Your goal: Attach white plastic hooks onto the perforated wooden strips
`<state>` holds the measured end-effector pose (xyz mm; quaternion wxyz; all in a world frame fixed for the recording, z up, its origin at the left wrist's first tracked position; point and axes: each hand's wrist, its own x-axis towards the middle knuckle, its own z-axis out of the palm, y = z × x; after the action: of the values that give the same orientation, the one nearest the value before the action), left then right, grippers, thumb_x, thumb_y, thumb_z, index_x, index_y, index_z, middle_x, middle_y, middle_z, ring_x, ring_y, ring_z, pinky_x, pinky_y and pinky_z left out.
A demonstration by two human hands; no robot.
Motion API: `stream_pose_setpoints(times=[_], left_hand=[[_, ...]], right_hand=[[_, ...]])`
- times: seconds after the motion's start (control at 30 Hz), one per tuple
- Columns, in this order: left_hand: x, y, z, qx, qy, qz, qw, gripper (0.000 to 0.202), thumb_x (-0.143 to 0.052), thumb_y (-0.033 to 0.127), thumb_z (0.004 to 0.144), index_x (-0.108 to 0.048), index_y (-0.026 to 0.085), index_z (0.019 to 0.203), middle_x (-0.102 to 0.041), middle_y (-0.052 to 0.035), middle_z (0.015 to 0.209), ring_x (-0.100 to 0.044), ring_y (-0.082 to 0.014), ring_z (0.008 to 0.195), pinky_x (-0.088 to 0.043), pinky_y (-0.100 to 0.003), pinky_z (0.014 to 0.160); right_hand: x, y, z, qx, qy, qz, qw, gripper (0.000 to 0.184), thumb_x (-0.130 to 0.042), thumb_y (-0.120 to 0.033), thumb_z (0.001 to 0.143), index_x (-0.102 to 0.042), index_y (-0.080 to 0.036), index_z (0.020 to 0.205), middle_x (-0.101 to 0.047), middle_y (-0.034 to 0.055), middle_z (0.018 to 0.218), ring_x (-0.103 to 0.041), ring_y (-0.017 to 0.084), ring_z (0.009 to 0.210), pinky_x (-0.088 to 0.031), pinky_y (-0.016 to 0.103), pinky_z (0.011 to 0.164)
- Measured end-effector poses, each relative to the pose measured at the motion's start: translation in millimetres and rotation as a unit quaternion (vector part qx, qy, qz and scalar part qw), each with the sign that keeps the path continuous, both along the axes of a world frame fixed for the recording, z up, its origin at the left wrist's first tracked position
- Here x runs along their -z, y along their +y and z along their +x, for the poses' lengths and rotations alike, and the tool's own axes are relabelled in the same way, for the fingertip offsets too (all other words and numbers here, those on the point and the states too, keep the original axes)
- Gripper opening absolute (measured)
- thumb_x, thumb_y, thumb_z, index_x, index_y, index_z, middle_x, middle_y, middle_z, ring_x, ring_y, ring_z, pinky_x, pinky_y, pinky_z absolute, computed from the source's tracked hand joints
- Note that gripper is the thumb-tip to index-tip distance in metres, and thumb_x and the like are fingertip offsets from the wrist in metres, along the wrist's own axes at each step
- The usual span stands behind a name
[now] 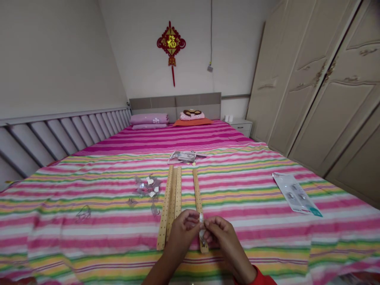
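My left hand (182,229) and my right hand (219,233) meet low in the middle of the view, fingers pinched together on a small clear packet (202,229) with something white in it. They hover over the near end of a single perforated wooden strip (197,198). To its left lie two more wooden strips (171,202), side by side on the striped bedspread (252,198). Several small clear packets (148,187) are scattered left of the strips.
A pile of opened plastic wrappers (185,156) lies beyond the strips. A flat white package (297,194) rests to the right. Pillows (150,120) sit at the headboard, a wardrobe (323,87) lines the right wall, and a padded panel (59,134) runs along the left.
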<state>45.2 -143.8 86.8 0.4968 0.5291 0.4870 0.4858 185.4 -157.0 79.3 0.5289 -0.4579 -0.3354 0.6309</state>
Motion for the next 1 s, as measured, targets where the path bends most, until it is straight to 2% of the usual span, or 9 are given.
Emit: stream_pose_setpoints(times=[0.17, 0.3, 0.4, 0.5, 0.63, 0.73, 0.8, 0.9, 1.0], left_hand=[[-1.2, -1.9, -0.2, -0.025, 0.049, 0.025, 0.998, 0.023, -0.073, 0.031, 0.062, -0.066, 0.018, 0.079, -0.066, -0.0044, 0.077, -0.062, -0.0165, 0.071, -0.05, -0.026, 0.065], [-4.7, -2.1, -4.2, -0.033, 0.111, 0.063, 0.991, 0.014, -0.069, 0.031, 0.068, -0.068, 0.02, 0.076, -0.067, -0.004, 0.075, -0.062, -0.0164, 0.069, -0.048, -0.025, 0.063], [-3.6, -0.9, -5.1, -0.008, 0.087, 0.042, 0.995, 0.017, -0.067, 0.035, 0.07, -0.068, 0.019, 0.077, -0.069, -0.0048, 0.076, -0.063, -0.0168, 0.07, -0.048, -0.026, 0.065], [0.5, 1.3, -3.7, 0.02, 0.011, -0.008, 1.0, 0.023, -0.069, 0.038, 0.068, -0.066, 0.017, 0.076, -0.069, -0.0044, 0.074, -0.063, -0.0169, 0.07, -0.049, -0.027, 0.066], [1.6, 4.4, -1.3, 0.023, -0.039, -0.05, 0.998, 0.027, -0.071, 0.04, 0.064, -0.066, 0.016, 0.075, -0.069, -0.0029, 0.071, -0.063, -0.0159, 0.067, -0.048, -0.026, 0.064], [-2.2, 8.3, -0.5, 0.041, -0.014, -0.039, 0.998, 0.024, -0.071, 0.037, 0.065, -0.067, 0.015, 0.075, -0.068, -0.0027, 0.07, -0.062, -0.0155, 0.067, -0.048, -0.026, 0.064], [-4.3, 12.3, -0.1, 0.063, 0.011, -0.031, 0.997, 0.022, -0.07, 0.035, 0.066, -0.068, 0.015, 0.075, -0.068, -0.0024, 0.069, -0.061, -0.015, 0.066, -0.047, -0.026, 0.064], [-4.2, 20.4, 1.0, 0.089, 0.025, -0.027, 0.995, 0.022, -0.069, 0.035, 0.067, -0.068, 0.014, 0.075, -0.067, -0.002, 0.068, -0.06, -0.0147, 0.067, -0.046, -0.026, 0.066], [-0.6, 29.8, 2.6, 0.085, 0.017, -0.037, 0.996, 0.024, -0.07, 0.036, 0.067, -0.069, 0.014, 0.076, -0.067, -0.002, 0.07, -0.06, -0.0146, 0.069, -0.046, -0.026, 0.067]], right_hand=[[1.2, -0.9, 0.6, -0.016, 0.018, -0.002, 1.0, 0.037, -0.078, -0.048, 0.057, -0.062, -0.015, 0.059, -0.063, 0.0001, 0.044, -0.052, 0.008, 0.036, -0.038, 0.017, 0.038], [4.8, -2.8, 1.5, -0.042, 0.082, -0.024, 0.995, 0.032, -0.079, -0.04, 0.058, -0.062, -0.014, 0.059, -0.065, 0.0006, 0.05, -0.051, 0.006, 0.035, -0.034, 0.016, 0.035], [6.2, -6.3, 1.6, -0.089, 0.13, -0.047, 0.986, 0.025, -0.078, -0.033, 0.06, -0.062, -0.013, 0.059, -0.062, -0.0007, 0.048, -0.048, 0.005, 0.033, -0.033, 0.015, 0.035], [8.7, -9.2, 1.8, -0.117, 0.166, -0.057, 0.977, 0.024, -0.076, -0.031, 0.061, -0.061, -0.013, 0.058, -0.061, -0.0014, 0.047, -0.047, 0.005, 0.033, -0.031, 0.015, 0.035], [14.2, -8.1, 4.5, -0.112, 0.096, -0.032, 0.989, 0.031, -0.074, -0.041, 0.064, -0.063, -0.013, 0.061, -0.062, -0.0003, 0.047, -0.046, 0.005, 0.031, -0.027, 0.017, 0.033], [15.2, -1.7, 9.1, -0.039, 0.004, 0.006, 0.999, 0.037, -0.075, -0.049, 0.063, -0.064, -0.014, 0.062, -0.058, -0.0024, 0.04, -0.047, 0.007, 0.034, -0.031, 0.018, 0.036], [14.0, 4.9, 12.3, -0.001, -0.026, 0.036, 0.999, 0.037, -0.078, -0.049, 0.058, -0.066, -0.015, 0.066, -0.058, -0.0032, 0.042, -0.048, 0.008, 0.038, -0.034, 0.019, 0.039], [13.1, 16.5, 15.1, -0.009, -0.038, 0.065, 0.997, 0.038, -0.08, -0.048, 0.055, -0.068, -0.014, 0.067, -0.062, -0.0014, 0.046, -0.05, 0.009, 0.041, -0.037, 0.022, 0.042], [15.0, 27.4, 14.4, -0.023, -0.042, 0.064, 0.997, 0.038, -0.079, -0.049, 0.055, -0.066, -0.014, 0.063, -0.06, -0.0011, 0.042, -0.05, 0.01, 0.039, -0.037, 0.022, 0.041]])
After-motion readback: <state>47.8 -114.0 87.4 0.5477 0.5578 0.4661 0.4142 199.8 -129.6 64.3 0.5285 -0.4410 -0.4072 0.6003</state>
